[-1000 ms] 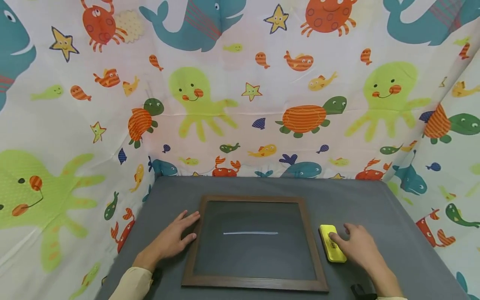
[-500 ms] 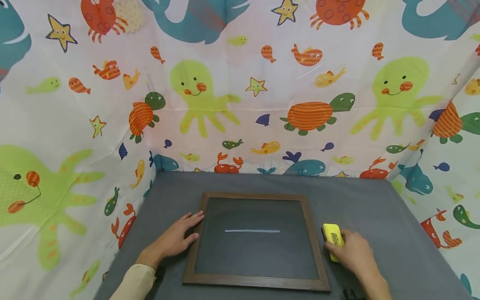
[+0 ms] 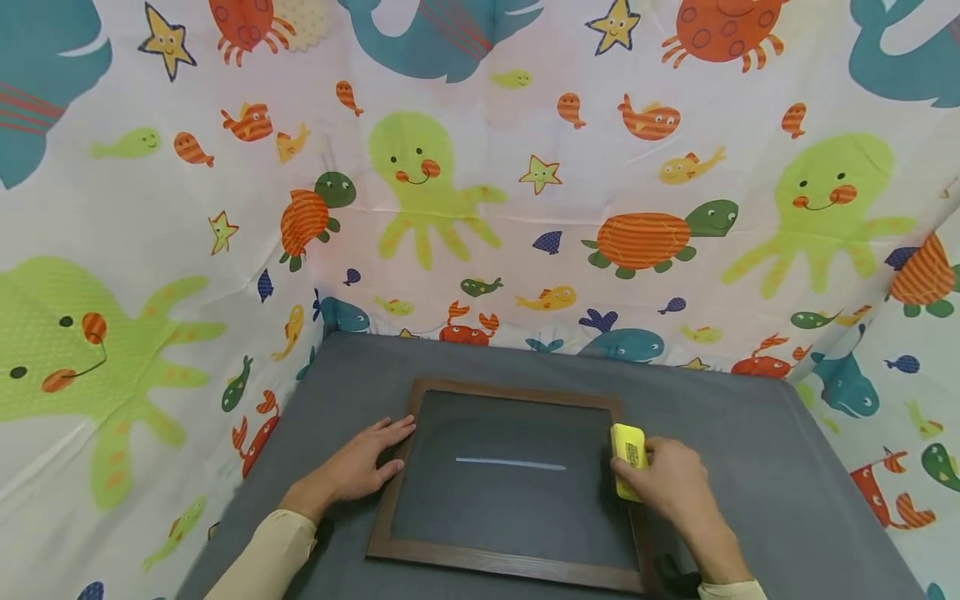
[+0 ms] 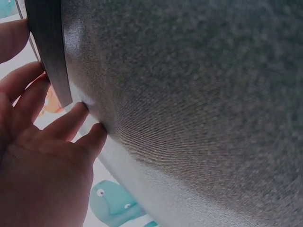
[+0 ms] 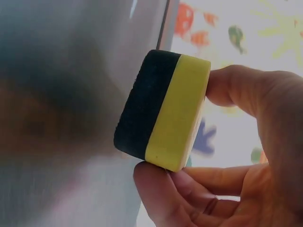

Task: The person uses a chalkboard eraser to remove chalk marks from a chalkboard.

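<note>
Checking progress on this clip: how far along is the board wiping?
Done: the right hand has the yellow eraser gripped and lifted to the chalkboard's right edge. In hand: the left hand rests flat against the board's left frame. Left: the white chalk line is whole, no wiping yet.

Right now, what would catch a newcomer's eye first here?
Probably the bright sea-creature curtain hanging around the grey table. Next, the yellow eraser held in the right hand at the right edge of the framed chalkboard, which bears a single white line.
</note>
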`<state>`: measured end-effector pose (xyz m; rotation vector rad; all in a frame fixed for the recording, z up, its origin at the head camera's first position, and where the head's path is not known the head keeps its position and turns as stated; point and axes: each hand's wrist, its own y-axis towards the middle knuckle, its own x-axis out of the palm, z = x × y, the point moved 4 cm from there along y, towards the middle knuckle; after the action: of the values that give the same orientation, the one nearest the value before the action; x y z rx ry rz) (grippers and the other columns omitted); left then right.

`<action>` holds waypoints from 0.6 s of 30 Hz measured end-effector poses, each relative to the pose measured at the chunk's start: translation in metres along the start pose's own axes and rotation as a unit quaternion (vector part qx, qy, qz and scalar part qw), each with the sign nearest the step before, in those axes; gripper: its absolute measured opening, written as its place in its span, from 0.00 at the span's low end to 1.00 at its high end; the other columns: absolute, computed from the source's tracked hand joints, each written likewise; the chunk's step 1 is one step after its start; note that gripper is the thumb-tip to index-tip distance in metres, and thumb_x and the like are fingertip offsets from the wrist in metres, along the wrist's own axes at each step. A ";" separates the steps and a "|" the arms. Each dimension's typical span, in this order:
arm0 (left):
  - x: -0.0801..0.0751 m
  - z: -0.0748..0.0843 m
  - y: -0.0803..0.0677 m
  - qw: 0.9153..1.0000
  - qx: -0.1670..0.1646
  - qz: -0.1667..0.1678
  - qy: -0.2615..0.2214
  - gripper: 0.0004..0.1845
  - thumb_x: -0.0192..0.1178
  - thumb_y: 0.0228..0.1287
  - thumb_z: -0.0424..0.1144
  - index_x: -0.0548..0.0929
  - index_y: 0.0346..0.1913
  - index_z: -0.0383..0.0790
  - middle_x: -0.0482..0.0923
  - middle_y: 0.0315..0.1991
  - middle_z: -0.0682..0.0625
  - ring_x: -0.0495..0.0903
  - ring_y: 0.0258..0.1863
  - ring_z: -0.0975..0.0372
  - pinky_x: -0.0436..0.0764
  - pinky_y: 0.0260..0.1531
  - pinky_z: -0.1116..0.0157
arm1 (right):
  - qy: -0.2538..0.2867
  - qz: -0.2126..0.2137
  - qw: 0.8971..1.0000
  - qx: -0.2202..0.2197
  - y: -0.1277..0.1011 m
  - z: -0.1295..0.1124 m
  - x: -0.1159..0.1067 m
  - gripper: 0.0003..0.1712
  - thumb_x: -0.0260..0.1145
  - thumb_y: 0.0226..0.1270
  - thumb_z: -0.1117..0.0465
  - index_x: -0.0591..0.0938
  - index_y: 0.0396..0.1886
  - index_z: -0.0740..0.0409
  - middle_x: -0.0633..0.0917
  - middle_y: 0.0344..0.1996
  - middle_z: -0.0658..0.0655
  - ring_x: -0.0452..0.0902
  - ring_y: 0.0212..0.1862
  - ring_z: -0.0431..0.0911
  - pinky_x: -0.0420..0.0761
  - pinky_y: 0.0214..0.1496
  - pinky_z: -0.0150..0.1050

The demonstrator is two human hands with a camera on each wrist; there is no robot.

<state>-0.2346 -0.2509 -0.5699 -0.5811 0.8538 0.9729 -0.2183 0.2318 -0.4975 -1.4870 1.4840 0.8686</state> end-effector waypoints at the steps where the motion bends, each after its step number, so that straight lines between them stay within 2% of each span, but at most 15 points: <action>1: 0.000 -0.001 0.000 1.000 0.000 0.000 0.000 0.36 0.65 0.81 0.40 0.67 0.86 0.43 0.61 0.88 0.48 0.56 0.86 0.35 0.61 0.79 0.29 | 0.002 0.001 1.000 -0.001 0.001 -0.009 0.005 0.30 0.75 0.67 0.39 0.86 0.41 0.66 0.83 0.26 0.56 0.77 0.28 0.48 0.74 0.25 0.42; 4: -0.001 -0.001 0.000 1.000 0.000 -0.002 -0.003 0.36 0.65 0.81 0.40 0.67 0.86 0.43 0.61 0.88 0.47 0.56 0.86 0.34 0.61 0.79 0.29 | 0.004 0.000 1.000 0.000 0.004 -0.028 0.022 0.29 0.76 0.65 0.40 0.85 0.38 0.65 0.82 0.26 0.56 0.77 0.28 0.49 0.75 0.26 0.42; 9: 0.001 0.000 0.001 1.000 0.004 -0.006 -0.013 0.36 0.65 0.81 0.40 0.67 0.86 0.42 0.61 0.88 0.46 0.56 0.86 0.34 0.60 0.80 0.28 | -0.017 -0.005 1.000 -0.004 0.004 -0.038 0.043 0.28 0.78 0.63 0.41 0.82 0.33 0.64 0.80 0.24 0.56 0.76 0.26 0.49 0.75 0.26 0.42; 14: 0.000 0.000 0.001 1.000 0.005 0.003 -0.017 0.36 0.66 0.81 0.39 0.67 0.86 0.43 0.61 0.87 0.47 0.56 0.86 0.34 0.62 0.79 0.29 | -0.049 0.002 0.999 -0.006 0.005 -0.045 0.049 0.26 0.76 0.61 0.42 0.80 0.26 0.61 0.78 0.22 0.56 0.75 0.23 0.49 0.74 0.22 0.42; 18: -0.003 0.000 -0.002 1.000 -0.003 0.012 -0.018 0.36 0.67 0.80 0.38 0.68 0.85 0.42 0.62 0.87 0.47 0.57 0.86 0.34 0.61 0.79 0.28 | -0.063 0.020 0.997 -0.030 0.006 -0.056 0.052 0.25 0.76 0.62 0.45 0.78 0.22 0.60 0.77 0.20 0.56 0.74 0.21 0.49 0.74 0.21 0.43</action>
<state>-0.2341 -0.2530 -0.5670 -0.5587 0.8278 1.0047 -0.2259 0.1592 -0.5226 -1.4230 1.4089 1.0212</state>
